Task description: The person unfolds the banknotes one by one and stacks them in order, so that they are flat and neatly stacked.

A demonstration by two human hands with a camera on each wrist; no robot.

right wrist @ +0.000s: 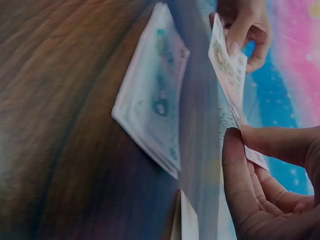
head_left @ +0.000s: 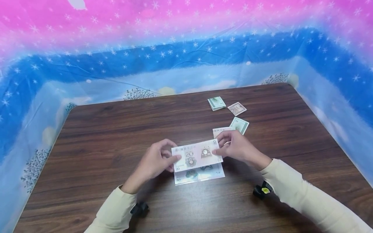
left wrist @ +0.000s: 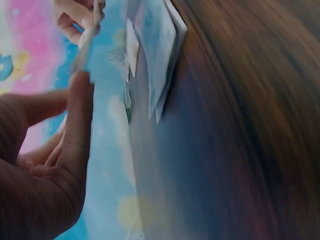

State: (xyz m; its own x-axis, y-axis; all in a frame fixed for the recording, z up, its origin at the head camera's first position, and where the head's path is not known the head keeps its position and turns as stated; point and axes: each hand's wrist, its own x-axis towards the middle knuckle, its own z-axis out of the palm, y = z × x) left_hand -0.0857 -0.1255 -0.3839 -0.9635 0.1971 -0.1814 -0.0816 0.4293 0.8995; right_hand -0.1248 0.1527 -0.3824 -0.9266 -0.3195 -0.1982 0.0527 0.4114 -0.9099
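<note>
A pale pink play banknote point(head_left: 201, 154) marked 20 is stretched between both hands, above the table. My left hand point(head_left: 157, 158) pinches its left end, thumb on the printed face and fingers behind. At the opposite end my right hand point(head_left: 237, 147) pinches it the same way. Below it lies a banknote marked 50 point(head_left: 199, 176), partly covered by the held note in the head view. In the right wrist view this appears as a small stack of notes point(right wrist: 150, 100) with slightly spread layers. The left wrist view shows the held note nearly edge-on.
Beyond the right hand, a pinkish note point(head_left: 221, 131) and a folded green note point(head_left: 240, 125) lie partly overlapped. Farther back are another folded green note point(head_left: 217, 103) and a folded brownish note point(head_left: 237, 109). A snowflake-patterned cloth point(head_left: 175, 55) surrounds the dark wooden table point(head_left: 116, 129).
</note>
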